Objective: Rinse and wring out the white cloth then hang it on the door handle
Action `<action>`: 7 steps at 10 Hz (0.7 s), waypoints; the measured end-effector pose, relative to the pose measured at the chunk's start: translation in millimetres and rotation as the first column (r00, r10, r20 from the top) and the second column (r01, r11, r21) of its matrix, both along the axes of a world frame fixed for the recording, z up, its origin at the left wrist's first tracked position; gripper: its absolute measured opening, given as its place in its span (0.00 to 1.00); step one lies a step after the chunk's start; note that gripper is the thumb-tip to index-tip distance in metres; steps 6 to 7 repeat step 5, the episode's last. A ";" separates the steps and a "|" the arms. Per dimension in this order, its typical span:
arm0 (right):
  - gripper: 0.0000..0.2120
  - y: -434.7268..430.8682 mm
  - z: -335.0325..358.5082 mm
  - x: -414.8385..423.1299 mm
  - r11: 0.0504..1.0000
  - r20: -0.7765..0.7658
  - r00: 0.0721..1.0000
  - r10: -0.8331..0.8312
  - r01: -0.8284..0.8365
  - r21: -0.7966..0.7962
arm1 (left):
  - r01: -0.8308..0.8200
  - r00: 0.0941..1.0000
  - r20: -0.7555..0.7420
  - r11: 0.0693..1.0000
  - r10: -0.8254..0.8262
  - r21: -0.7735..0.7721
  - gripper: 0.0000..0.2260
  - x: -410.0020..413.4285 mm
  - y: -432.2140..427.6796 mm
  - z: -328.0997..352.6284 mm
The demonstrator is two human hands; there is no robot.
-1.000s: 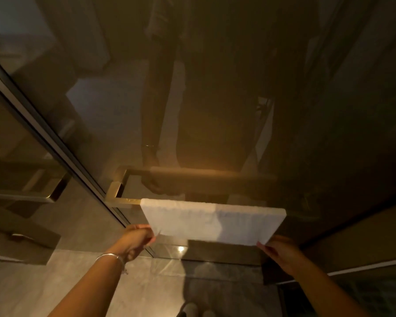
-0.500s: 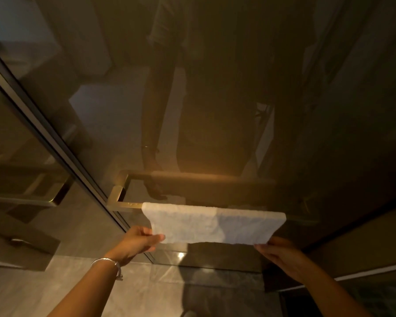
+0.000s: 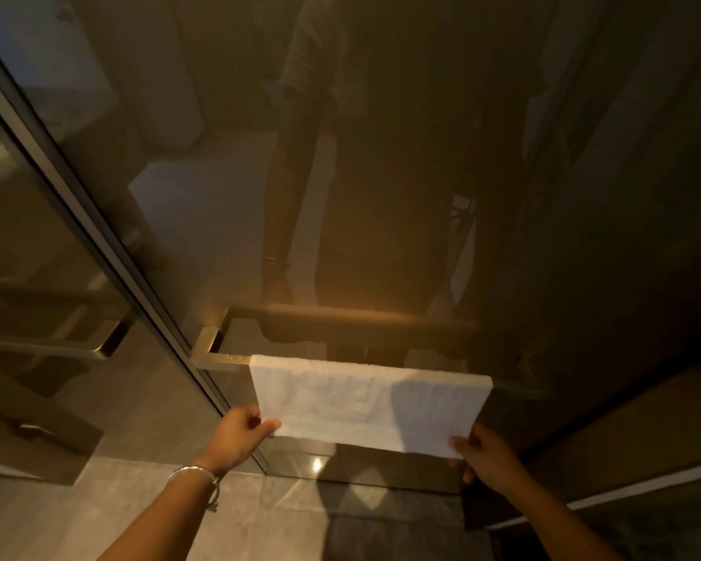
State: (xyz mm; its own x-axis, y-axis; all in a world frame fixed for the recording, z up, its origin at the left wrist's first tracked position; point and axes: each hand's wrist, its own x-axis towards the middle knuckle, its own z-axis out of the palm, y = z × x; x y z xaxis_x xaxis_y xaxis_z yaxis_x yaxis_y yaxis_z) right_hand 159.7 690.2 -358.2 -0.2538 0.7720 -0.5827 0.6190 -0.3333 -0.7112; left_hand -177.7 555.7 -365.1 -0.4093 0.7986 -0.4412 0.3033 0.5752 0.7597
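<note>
Hanging white cloth (image 3: 365,402), hands pinching lower corners

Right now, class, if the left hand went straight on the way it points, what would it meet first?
The white rectangular cloth draped over the brass door handle; the left hand pinches its lower corner. Behind it, probably the dark glass door; depth is unclear.
</note>
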 end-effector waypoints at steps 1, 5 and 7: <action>0.05 -3.6 -1.9 2.0 1.000 -0.021 1.000 0.008 -0.007 0.026 | -0.050 0.997 -0.058 0.999 0.050 -0.002 0.03 6.8 -0.6 2.4; 0.05 -50.0 19.9 6.5 0.969 0.031 0.973 -0.231 0.232 -0.079 | -0.015 0.998 -0.066 0.999 0.012 -0.046 0.13 -2.5 -29.3 7.2; 0.05 -50.0 19.9 6.5 0.969 0.031 0.973 -0.231 0.232 -0.079 | -0.015 0.998 -0.066 0.999 0.012 -0.046 0.13 -2.5 -29.3 7.2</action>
